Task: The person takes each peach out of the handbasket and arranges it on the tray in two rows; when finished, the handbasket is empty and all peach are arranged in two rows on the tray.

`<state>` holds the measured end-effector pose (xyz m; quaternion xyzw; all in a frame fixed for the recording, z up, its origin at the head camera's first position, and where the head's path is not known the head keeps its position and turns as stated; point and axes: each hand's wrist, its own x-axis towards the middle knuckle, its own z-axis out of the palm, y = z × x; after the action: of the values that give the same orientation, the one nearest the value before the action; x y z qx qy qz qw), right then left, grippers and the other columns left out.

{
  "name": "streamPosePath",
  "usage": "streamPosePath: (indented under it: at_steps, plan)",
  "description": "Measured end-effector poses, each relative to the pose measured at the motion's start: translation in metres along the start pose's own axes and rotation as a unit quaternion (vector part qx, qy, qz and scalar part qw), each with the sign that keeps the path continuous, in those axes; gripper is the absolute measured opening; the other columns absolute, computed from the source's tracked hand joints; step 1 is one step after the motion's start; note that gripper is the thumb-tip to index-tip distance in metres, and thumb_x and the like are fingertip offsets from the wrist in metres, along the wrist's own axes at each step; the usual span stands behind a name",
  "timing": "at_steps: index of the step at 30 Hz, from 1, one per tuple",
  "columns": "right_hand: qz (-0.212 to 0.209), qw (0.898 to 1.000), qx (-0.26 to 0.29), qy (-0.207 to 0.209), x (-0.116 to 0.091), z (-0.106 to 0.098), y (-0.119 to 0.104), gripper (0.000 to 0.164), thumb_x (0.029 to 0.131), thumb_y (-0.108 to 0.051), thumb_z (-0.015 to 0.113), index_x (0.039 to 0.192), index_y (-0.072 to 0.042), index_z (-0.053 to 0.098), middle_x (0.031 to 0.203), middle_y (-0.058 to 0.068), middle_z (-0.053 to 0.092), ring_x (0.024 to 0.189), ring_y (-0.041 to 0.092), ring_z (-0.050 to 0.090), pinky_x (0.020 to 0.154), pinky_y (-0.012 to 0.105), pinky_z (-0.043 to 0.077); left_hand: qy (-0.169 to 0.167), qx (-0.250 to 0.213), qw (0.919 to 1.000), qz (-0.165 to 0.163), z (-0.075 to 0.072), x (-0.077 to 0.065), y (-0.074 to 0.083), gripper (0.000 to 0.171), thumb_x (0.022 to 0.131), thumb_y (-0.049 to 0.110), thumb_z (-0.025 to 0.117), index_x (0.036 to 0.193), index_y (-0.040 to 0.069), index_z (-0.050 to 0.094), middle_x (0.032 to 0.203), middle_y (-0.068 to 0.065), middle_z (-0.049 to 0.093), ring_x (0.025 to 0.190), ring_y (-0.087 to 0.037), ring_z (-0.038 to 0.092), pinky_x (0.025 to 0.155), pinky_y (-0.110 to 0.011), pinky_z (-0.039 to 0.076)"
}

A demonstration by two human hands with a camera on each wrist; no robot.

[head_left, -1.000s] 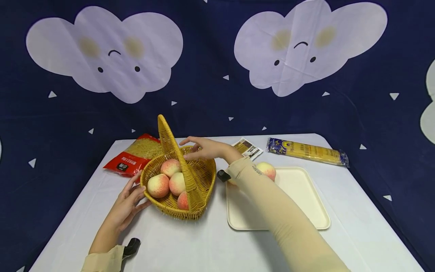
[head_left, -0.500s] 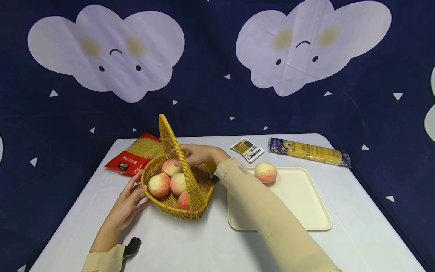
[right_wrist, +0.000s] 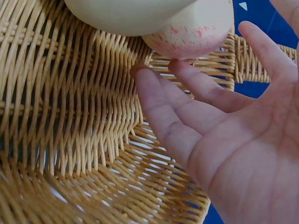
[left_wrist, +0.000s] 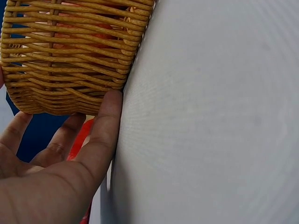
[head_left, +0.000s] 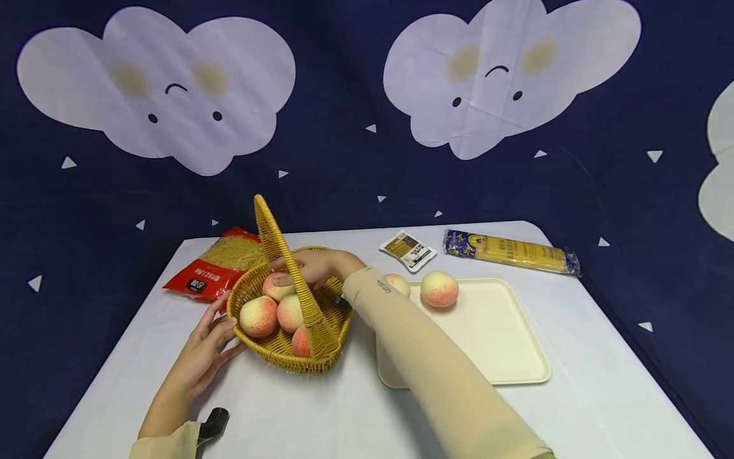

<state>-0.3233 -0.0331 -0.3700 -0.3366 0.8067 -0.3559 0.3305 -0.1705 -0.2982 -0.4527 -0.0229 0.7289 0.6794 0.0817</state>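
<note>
A yellow wicker basket with a tall handle stands on the left half of the table, holding several peaches, among them a left one and a back one. My left hand braces the basket's left side, its extended fingertips against the lower weave. Reaching past the handle, my right hand is inside the basket over the back peach. In the right wrist view, the fingers are slightly bent and spread, with fingertips right at the underside of a pink-speckled peach. The thumb stands apart.
Two peaches, one at the front and one partly behind the sleeve, are on a cream tray at right. A red bag of pasta, a small white packet and a long yellow pack lie along the back.
My right hand has lowered from above the basket's right side, past the handle, to the back peach. My left hand has stayed at the basket. The head view has shifted slightly.
</note>
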Motion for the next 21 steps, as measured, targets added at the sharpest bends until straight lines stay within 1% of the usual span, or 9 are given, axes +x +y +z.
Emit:
streamPosePath:
  at_steps: [1,3,5,8,11,14,16,18,21]
  plan:
    - [0.004,1.000,0.000,-0.006,0.0007,0.0007,-0.0004,0.065,0.109,-0.044,0.059,0.168,-0.026,0.039,0.172,0.004,0.039,0.130,0.017,0.059,0.095,0.038,0.061,0.000,0.001,1.0000,-0.001,0.0000,-0.0001,-0.0001,0.070,0.115,0.031,0.052,0.173,0.036,0.013,0.152,-0.008,0.032,0.115,0.005,0.066,0.095,-0.033,0.063]
    - [0.013,1.000,0.004,-0.014,0.0013,0.0015,-0.0011,0.066,0.109,-0.044,0.058,0.169,-0.026,0.037,0.174,0.006,0.036,0.134,0.020,0.058,0.097,0.039,0.061,0.002,0.004,1.0000,-0.003,0.0003,-0.0003,-0.0001,0.070,0.115,0.032,0.052,0.173,0.036,0.013,0.153,-0.009,0.031,0.114,0.005,0.065,0.096,-0.035,0.063]
    - [0.015,1.000,0.006,-0.020,0.0017,0.0021,-0.0014,0.066,0.110,-0.042,0.058,0.169,-0.025,0.036,0.174,0.007,0.035,0.130,0.020,0.058,0.098,0.042,0.061,0.004,0.007,1.0000,-0.004,0.0007,-0.0004,0.0000,0.070,0.115,0.033,0.052,0.173,0.036,0.013,0.154,-0.009,0.031,0.114,0.005,0.065,0.097,-0.037,0.063]
    - [0.021,1.000,0.011,-0.021,0.0013,0.0023,-0.0014,0.066,0.110,-0.041,0.059,0.169,-0.025,0.036,0.173,0.008,0.036,0.126,0.020,0.057,0.099,0.045,0.060,0.006,0.008,0.9999,-0.004,0.0012,-0.0003,0.0003,0.070,0.115,0.033,0.052,0.173,0.035,0.013,0.154,-0.009,0.031,0.114,0.005,0.065,0.096,-0.036,0.063]
    - [0.024,0.999,0.022,-0.016,0.0001,0.0024,-0.0011,0.065,0.109,-0.039,0.060,0.168,-0.023,0.038,0.172,0.009,0.037,0.125,0.018,0.057,0.099,0.043,0.060,0.004,0.005,1.0000,-0.001,0.0014,0.0001,0.0005,0.070,0.115,0.032,0.052,0.173,0.034,0.013,0.153,-0.009,0.032,0.115,0.005,0.065,0.095,-0.033,0.063]
    - [0.024,0.999,0.040,-0.012,-0.0005,0.0024,0.0002,0.065,0.108,-0.035,0.062,0.167,-0.019,0.040,0.167,0.011,0.042,0.124,0.020,0.058,0.099,0.042,0.059,0.001,0.000,1.0000,0.002,0.0014,0.0005,0.0004,0.071,0.115,0.032,0.052,0.173,0.034,0.013,0.151,-0.008,0.034,0.115,0.005,0.066,0.094,-0.032,0.063]
    - [0.022,0.999,0.045,-0.009,-0.0004,0.0023,0.0015,0.064,0.108,-0.034,0.063,0.166,-0.018,0.041,0.165,0.011,0.044,0.127,0.022,0.058,0.103,0.045,0.058,0.001,-0.001,1.0000,0.004,0.0014,0.0007,0.0005,0.071,0.115,0.032,0.052,0.173,0.033,0.013,0.151,-0.007,0.034,0.115,0.004,0.066,0.094,-0.032,0.063]
    - [0.022,0.999,0.045,-0.006,0.0002,0.0019,0.0031,0.063,0.108,-0.034,0.063,0.164,-0.017,0.041,0.164,0.011,0.044,0.133,0.026,0.057,0.108,0.051,0.056,0.002,-0.002,1.0000,0.005,0.0014,0.0005,0.0004,0.071,0.115,0.031,0.052,0.173,0.033,0.013,0.150,-0.007,0.034,0.114,0.004,0.066,0.094,-0.032,0.063]
    - [0.026,0.999,0.035,-0.002,0.0010,0.0013,0.0049,0.063,0.108,-0.036,0.063,0.164,-0.018,0.041,0.167,0.011,0.041,0.143,0.031,0.054,0.113,0.057,0.053,0.002,-0.004,1.0000,0.008,0.0014,0.0004,0.0004,0.071,0.115,0.031,0.052,0.173,0.032,0.013,0.150,-0.008,0.034,0.115,0.004,0.066,0.093,-0.031,0.062]
